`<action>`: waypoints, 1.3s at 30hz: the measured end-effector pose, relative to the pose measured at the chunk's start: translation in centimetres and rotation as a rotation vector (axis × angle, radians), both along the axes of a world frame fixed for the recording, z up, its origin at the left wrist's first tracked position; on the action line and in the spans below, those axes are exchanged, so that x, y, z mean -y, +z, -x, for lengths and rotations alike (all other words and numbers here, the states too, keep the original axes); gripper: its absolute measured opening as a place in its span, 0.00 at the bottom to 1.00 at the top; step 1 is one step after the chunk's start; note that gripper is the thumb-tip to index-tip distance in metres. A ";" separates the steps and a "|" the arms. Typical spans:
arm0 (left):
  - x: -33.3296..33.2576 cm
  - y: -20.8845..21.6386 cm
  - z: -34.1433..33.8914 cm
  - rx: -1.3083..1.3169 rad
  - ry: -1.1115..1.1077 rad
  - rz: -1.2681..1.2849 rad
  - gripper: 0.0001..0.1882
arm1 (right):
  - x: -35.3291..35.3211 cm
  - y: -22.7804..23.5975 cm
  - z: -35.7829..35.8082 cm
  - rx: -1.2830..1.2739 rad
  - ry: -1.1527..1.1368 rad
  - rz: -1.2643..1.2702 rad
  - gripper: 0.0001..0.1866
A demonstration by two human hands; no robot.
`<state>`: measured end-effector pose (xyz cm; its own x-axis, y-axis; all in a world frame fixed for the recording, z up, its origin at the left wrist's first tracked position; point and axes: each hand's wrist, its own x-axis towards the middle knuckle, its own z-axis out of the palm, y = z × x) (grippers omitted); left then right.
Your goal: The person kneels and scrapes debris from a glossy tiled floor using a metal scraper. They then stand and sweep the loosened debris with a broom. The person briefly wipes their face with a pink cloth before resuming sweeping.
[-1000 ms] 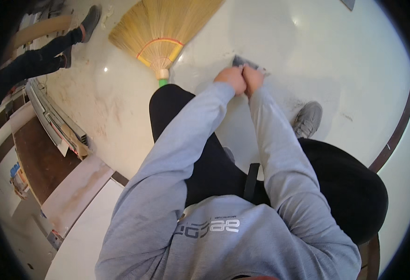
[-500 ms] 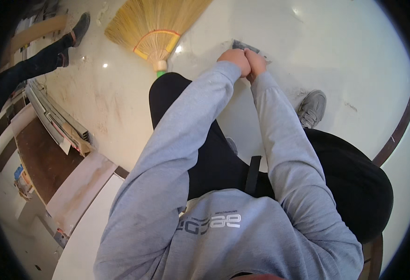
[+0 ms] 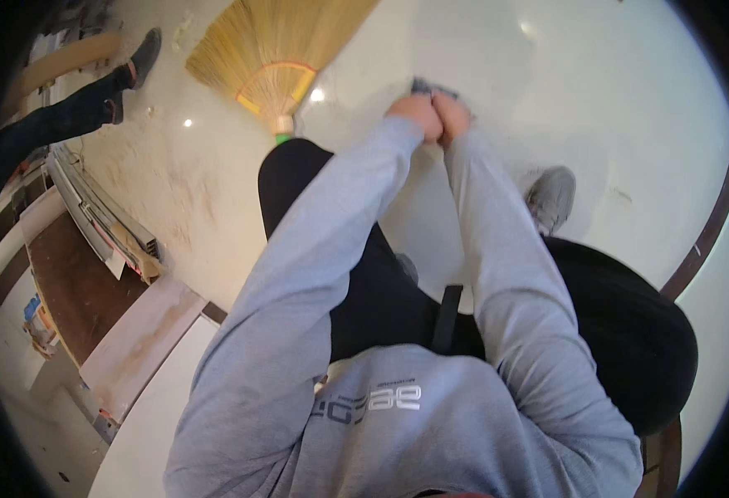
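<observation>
Far ahead of me, both hands are closed close together, low over the pale, dusty floor. A flat, dark scraper-like tool sticks out beyond the knuckles, slightly blurred. My left hand is wrapped at its near side, and my right hand presses in beside it. The fingers and the handle are mostly hidden from above. Smudges of grey dust lie on the floor around the blade.
A straw broom lies ahead to the left by my knee. My grey shoe stands to the right. At far left are another person's leg, stacked strips and a brown board.
My hands and the dark tool have shifted slightly toward me, and the tool's flat face shows less. The broom and the other person's leg look nearly unmoved.
</observation>
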<state>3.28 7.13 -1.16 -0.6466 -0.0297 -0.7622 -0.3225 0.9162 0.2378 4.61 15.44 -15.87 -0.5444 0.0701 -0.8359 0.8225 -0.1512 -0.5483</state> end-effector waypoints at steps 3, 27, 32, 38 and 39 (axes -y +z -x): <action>0.7 1.0 0.8 0.266 0.039 0.003 0.31 | 0.5 5.2 0.4 0.093 0.007 0.078 0.19; -1.4 -0.2 0.5 0.043 -0.054 -0.004 0.24 | -1.2 -0.2 -0.3 -0.006 0.129 -0.149 0.22; -0.8 0.7 0.8 0.102 -0.106 -0.008 0.25 | -0.6 1.3 -0.3 0.041 -0.083 0.090 0.22; -0.4 1.4 1.0 0.226 0.018 0.015 0.22 | -0.2 3.5 0.2 0.012 0.093 0.118 0.18; -0.4 1.6 2.0 0.338 0.057 0.013 0.23 | 0.0 4.2 -0.3 0.009 0.094 0.119 0.18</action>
<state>1.26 7.55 0.42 -0.3549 -0.0700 -0.9323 -0.4321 0.8966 0.0972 4.87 15.43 -11.71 -0.5365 -0.0803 -0.8401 0.8408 -0.1366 -0.5239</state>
